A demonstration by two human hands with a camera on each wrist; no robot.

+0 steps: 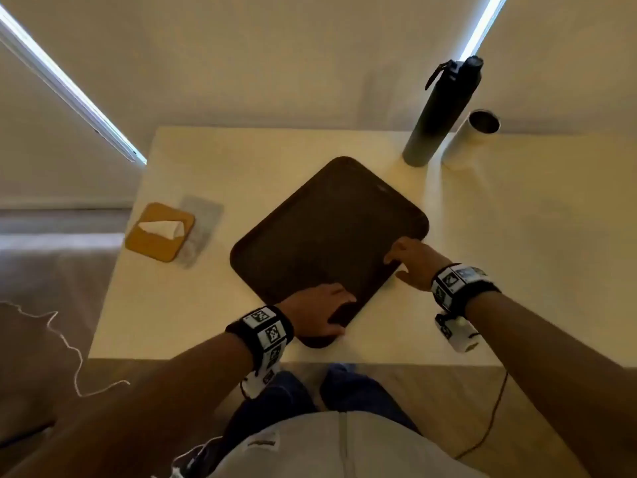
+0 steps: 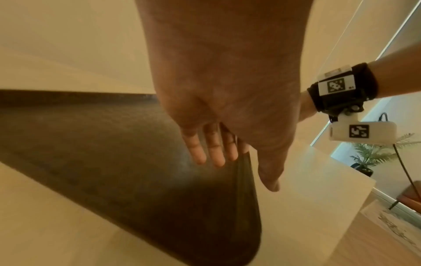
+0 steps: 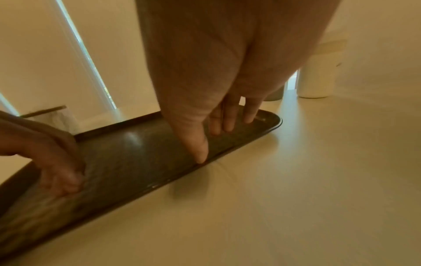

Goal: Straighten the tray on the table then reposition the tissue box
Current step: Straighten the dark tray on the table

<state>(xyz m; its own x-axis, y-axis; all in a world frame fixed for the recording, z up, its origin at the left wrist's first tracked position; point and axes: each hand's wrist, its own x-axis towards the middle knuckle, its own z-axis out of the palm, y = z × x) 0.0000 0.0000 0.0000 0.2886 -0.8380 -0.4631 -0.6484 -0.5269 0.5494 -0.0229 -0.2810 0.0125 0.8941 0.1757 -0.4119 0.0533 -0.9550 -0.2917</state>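
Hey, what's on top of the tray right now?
Only two hands: the left hand rests on the tray at its near corner, the right hand at its right edge. What's beneath the tray is hidden.

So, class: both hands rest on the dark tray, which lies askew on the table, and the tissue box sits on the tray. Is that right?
Not quite. The tissue box sits on the table, left of the tray, not on it; the head view shows this. The left hand and right hand do rest on the askew tray.
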